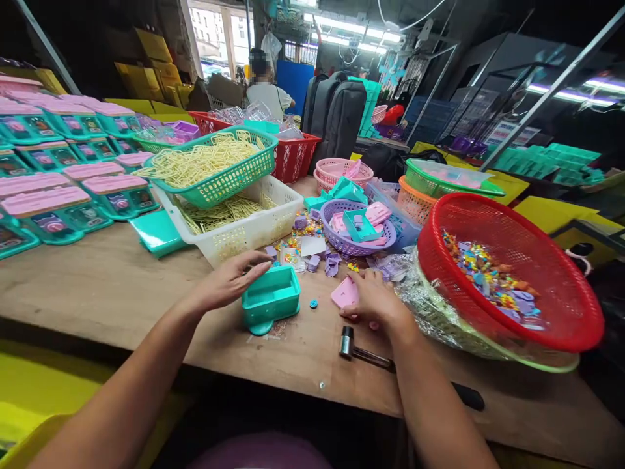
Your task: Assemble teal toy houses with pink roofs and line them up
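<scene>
Steel-headed small hammer (347, 342) lies nearest on the wooden worktop (122, 286), untouched. Just beyond it, the left hand (227, 283) rests outstretched fingers on the rim of a teal plastic box (272, 301), not clasping it. The right hand (378, 301) covers the edge of a pink plate (344, 293); whether it grips cannot be told. Judgement: the box is light, rigid and smooth, best held across its side walls. A red basket (566, 293) of small parts stands further right.

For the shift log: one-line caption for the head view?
Left hand on teal box, right hand on pink piece, hammer nearby.
</scene>
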Demonstrator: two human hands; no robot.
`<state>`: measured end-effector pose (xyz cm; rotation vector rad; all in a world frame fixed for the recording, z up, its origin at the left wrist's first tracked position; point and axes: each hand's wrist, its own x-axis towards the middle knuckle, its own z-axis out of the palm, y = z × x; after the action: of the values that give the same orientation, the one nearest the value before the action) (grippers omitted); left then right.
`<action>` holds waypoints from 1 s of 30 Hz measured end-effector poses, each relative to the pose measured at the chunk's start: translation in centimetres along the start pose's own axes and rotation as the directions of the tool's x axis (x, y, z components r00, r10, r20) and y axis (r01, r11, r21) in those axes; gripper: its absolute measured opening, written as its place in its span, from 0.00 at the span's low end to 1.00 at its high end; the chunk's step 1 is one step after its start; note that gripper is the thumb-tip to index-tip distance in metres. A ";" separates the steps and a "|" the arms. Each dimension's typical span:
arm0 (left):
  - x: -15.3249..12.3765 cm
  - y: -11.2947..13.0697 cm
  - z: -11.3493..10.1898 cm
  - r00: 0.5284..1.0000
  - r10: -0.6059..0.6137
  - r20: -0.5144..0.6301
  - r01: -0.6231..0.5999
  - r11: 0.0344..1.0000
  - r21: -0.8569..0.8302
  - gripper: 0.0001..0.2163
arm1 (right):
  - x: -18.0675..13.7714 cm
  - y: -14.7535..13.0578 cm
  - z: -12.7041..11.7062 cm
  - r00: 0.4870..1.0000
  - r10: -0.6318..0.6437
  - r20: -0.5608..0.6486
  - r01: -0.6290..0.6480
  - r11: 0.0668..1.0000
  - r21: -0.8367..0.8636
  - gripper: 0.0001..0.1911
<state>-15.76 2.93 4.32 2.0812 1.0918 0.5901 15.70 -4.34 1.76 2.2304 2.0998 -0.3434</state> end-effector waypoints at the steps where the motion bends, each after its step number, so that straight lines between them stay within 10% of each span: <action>1: -0.3 -0.3 0.3 0.999 -0.007 0.039 0.008 1.000 -0.026 0.24 | 0.0 -0.2 -0.1 1.000 0.007 -0.008 -0.007 1.000 -0.006 0.47; 10: 1.5 1.9 1.1 0.952 0.115 0.284 -0.113 0.993 -0.023 0.19 | -2.4 -4.2 -3.9 0.940 -0.208 -0.272 0.264 0.946 0.190 0.16; 21: 7.4 -0.1 1.3 0.975 0.076 0.209 -0.136 0.947 0.292 0.20 | -3.5 0.9 -2.6 0.970 0.144 -0.193 -0.101 0.971 0.219 0.14; 30: 13.4 1.5 7.1 0.947 -0.120 0.299 0.060 0.977 0.203 0.17 | -1.1 -1.2 -1.1 0.966 0.006 -0.260 0.130 0.856 0.501 0.12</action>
<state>-3.02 10.86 1.79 2.1805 1.0856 0.1070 14.58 -5.11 3.23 2.6110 2.4496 -0.7448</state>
